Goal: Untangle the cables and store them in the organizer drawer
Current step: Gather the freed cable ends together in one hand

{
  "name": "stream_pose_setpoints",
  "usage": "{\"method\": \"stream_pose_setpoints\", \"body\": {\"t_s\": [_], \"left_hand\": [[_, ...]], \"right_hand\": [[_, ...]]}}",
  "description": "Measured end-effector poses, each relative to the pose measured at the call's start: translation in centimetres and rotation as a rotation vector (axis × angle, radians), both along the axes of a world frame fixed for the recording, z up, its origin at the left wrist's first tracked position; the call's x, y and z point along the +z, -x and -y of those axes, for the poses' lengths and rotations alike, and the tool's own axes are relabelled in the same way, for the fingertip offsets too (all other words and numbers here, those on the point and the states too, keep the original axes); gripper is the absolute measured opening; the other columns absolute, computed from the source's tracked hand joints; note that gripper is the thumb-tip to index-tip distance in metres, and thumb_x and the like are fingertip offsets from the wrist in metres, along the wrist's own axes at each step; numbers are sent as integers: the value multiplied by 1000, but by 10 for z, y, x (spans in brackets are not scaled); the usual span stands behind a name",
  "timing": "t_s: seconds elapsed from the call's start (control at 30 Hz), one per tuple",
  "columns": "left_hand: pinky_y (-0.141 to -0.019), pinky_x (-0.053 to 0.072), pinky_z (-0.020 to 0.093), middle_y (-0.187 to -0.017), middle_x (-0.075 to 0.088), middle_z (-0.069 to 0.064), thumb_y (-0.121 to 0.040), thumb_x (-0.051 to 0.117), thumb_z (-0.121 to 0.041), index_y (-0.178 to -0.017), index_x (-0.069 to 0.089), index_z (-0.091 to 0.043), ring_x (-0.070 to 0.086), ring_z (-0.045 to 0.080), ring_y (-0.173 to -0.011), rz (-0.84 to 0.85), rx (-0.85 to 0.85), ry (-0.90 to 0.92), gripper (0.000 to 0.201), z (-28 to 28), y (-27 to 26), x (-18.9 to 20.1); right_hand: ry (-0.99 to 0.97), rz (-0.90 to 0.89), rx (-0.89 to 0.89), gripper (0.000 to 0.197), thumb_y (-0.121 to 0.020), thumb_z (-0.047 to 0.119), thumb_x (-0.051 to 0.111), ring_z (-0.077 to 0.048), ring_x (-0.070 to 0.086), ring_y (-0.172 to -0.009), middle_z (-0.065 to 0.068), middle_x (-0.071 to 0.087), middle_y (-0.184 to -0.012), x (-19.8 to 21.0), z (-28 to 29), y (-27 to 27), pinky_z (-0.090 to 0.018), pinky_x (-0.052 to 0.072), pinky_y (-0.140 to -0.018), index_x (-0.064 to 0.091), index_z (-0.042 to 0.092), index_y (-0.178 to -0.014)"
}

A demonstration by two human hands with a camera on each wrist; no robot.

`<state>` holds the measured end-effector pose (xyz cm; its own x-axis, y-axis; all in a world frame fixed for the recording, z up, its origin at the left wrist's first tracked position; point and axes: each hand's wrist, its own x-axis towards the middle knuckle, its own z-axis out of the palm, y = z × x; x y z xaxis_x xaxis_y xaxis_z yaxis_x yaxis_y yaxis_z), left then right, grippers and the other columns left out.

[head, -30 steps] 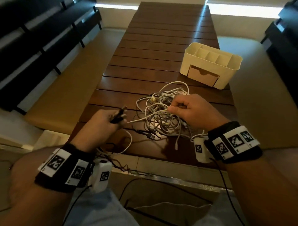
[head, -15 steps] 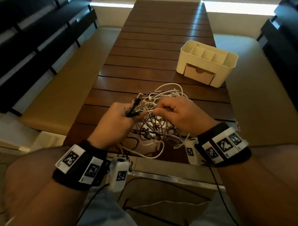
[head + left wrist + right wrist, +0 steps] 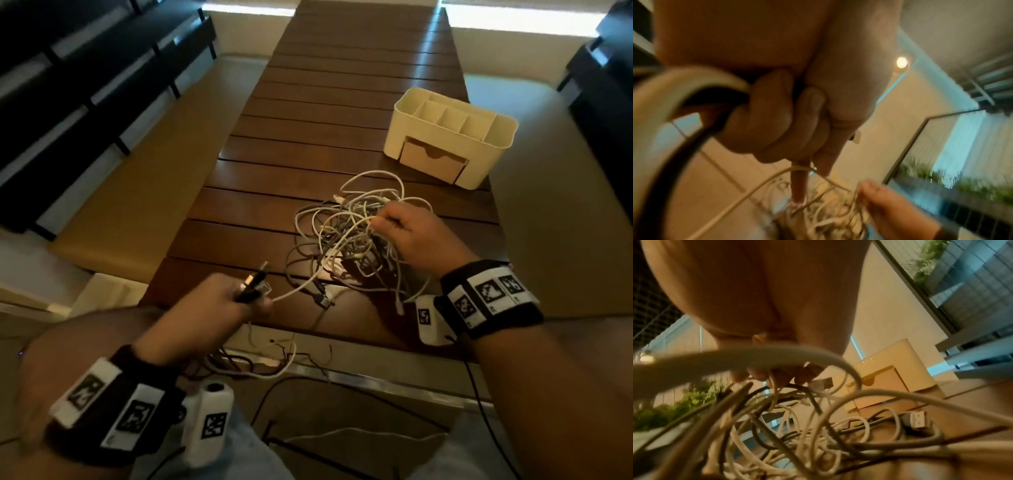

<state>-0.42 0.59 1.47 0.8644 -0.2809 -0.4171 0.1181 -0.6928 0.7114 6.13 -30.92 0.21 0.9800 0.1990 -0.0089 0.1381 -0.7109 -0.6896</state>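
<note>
Now the left hand (image 3: 205, 308) grips dark plugs (image 3: 255, 286) near the cable pile (image 3: 349, 240). Right hand (image 3: 414, 236) pinches strands in it. Behind the pile, the organizer (image 3: 448, 137) drawer is closed.

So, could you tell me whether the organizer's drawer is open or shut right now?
Shut: the drawer front sits flush in the organizer, no gap showing.

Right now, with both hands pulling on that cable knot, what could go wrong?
1. The left hand pulls plug ends while the right hand grips the tangle; a straight pull may tighten knots.
2. Loose loops hang off the table's near edge and could drag the tangle off.
3. The organizer's drawer is closed; both hands are occupied.
</note>
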Motion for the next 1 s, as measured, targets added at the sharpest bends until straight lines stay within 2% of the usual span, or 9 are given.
{"method": "stream_pose_setpoints", "body": {"t_s": [0.1, 0.2, 0.3, 0.37, 0.47, 0.63, 0.8, 0.9, 1.0], "left_hand": [[-63, 38, 33, -76, 62, 6, -97, 61, -30, -91, 67, -15, 50, 10, -62, 87, 72, -13, 17, 7, -1, -15], [-62, 36, 32, -71, 54, -1, -99, 59, -26, -94, 64, -20, 46, 14, -61, 232, 311, 159, 9, 16, -6, -7], [-55, 34, 19, -67, 54, -8, -99, 59, -27, -87, 64, -22, 46, 1, -54, 318, 254, 176, 14, 43, -13, 12], [-56, 37, 18, -73, 60, -6, -99, 59, -29, -84, 65, -24, 52, 3, -61, 281, 141, 178, 17, 66, -19, 14], [-55, 38, 30, -65, 51, 0, -100, 59, -28, -73, 55, -17, 42, 11, -53, 215, 59, 190, 29, 92, -24, 6], [-46, 32, 24, -56, 43, -5, -99, 59, -24, -68, 50, -18, 34, 7, -44, 191, 65, 275, 34, 107, -24, 0], [-49, 31, 27, -59, 37, 6, -99, 60, -20, -75, 56, 1, 33, 18, -51, 94, 100, 466, 31, 91, -29, 10], [-46, 20, 31, -58, 28, 8, -98, 57, -14, -68, 56, -7, 25, 18, -47, 14, 120, 625, 31, 83, -23, 23], [-46, 15, 32, -55, 25, 5, -91, 65, -19, -63, 56, -15, 21, 16, -45, -91, 170, 795, 30, 67, -13, 29]], "right_hand": [[-48, 38, 27, 14, -100, 27, 54, -6, 55, -88, 9, 61, -92, 3, -1, 3, -26, 42, -73, 67, 21, -100], [122, 143, 146, 14, -98, 29, 58, -8, 46, -90, 16, 55, -90, -3, -4, 3, -33, 38, -85, 69, 21, -97], [191, 177, 219, 11, -97, 34, 56, -7, 42, -96, 22, 48, -88, -7, -12, 4, -36, 33, -90, 66, 29, -95], [177, 200, 233, 11, -98, 34, 56, -9, 42, -97, 20, 50, -89, -4, -18, 5, -34, 28, -89, 65, 29, -94], [136, 271, 222, 12, -98, 31, 58, -10, 43, -94, 17, 53, -89, -3, -21, 6, -32, 26, -83, 67, 25, -92], [62, 264, 181, 10, -97, 27, 58, -5, 44, -93, 21, 52, -87, -3, -18, 6, -40, 35, -92, 67, 24, -94], [174, 258, 202, 10, -100, 32, 52, -1, 41, -94, 23, 49, -87, -7, -18, 4, -37, 28, -94, 61, 29, -95], [281, 229, 109, 9, -100, 31, 50, -9, 46, -105, 23, 48, -93, -16, -11, -2, -37, 22, -97, 58, 34, -96], [305, 203, 38, 11, -101, 34, 49, -14, 46, -111, 21, 50, -102, -21, -3, -9, -38, 21, -96, 60, 33, -102]]}}
